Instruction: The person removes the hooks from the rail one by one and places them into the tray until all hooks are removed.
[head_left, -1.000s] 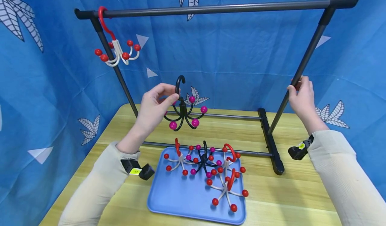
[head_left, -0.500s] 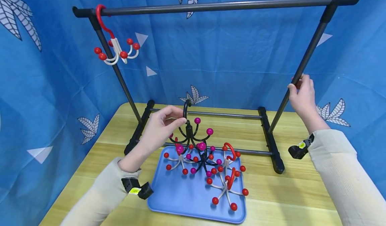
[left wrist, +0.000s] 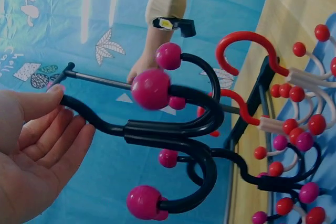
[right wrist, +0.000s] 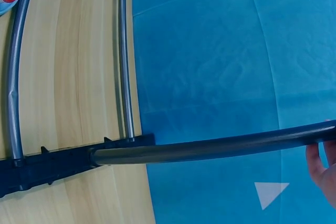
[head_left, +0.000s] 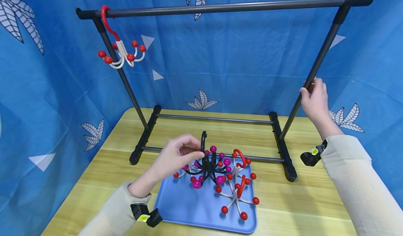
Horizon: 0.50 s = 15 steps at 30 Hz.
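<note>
My left hand (head_left: 179, 157) pinches the curved hook of a black hook hanger (head_left: 205, 164), whose several arms end in magenta balls. It hangs upright over the far part of the blue tray (head_left: 185, 211). In the left wrist view, thumb and fingers hold the hook near its bend. Behind it in the tray lies a second black hanger (left wrist: 278, 183), partly covered in the head view. My right hand (head_left: 316, 101) grips the right post (head_left: 324, 56) of a dark metal rack, thumb in front and fingers partly hidden behind the post.
A red-and-white hanger (head_left: 121, 57) hangs at the left end of the rack's top bar (head_left: 220, 8). More red-and-white hangers, including a front one (head_left: 236, 195), lie in the tray. The rack's feet, such as the right foot (head_left: 283, 152), stand on the wooden table (head_left: 315, 194) before a blue curtain (head_left: 252, 64).
My left hand has lowered the black hanger from in front of the curtain down over the tray, moving slightly right and toward me. The right hand stays on the post.
</note>
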Each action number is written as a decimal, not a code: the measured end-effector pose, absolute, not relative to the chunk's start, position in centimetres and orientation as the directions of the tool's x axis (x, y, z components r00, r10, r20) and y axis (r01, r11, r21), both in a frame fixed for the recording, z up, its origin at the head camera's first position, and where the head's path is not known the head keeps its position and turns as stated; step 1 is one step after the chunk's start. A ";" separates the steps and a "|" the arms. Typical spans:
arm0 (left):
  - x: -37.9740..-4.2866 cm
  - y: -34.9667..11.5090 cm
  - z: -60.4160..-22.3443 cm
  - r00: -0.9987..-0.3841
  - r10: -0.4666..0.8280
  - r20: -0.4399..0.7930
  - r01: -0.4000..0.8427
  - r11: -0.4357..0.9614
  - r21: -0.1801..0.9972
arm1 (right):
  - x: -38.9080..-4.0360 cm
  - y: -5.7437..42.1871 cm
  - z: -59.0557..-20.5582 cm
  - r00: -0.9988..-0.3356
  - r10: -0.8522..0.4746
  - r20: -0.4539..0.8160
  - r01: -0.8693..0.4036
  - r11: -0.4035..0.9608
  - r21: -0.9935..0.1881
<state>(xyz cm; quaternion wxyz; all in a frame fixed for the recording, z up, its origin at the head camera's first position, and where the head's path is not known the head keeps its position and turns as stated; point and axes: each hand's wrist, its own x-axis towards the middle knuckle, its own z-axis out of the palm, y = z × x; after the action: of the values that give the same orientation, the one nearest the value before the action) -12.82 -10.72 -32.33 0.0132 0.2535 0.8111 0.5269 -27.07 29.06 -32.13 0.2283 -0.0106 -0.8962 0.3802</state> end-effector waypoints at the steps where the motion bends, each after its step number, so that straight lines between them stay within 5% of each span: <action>1: -12.7 -10.8 -32.5 -0.869 0.434 0.237 0.393 0.316 0.864 | -27.1 29.1 -32.2 -0.895 0.193 0.402 -0.154 0.712 -0.685; 15: -12.0 -10.5 -35.9 -0.855 0.494 0.161 0.327 0.272 0.905 | -27.2 29.1 -32.1 -0.898 0.189 0.397 -0.152 0.715 -0.683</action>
<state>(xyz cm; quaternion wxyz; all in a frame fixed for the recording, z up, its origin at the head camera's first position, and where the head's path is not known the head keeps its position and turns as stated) -12.05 -10.47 -35.90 0.0764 0.2587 0.7938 0.5451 -27.21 29.09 -32.11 0.2253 -0.0103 -0.8982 0.3774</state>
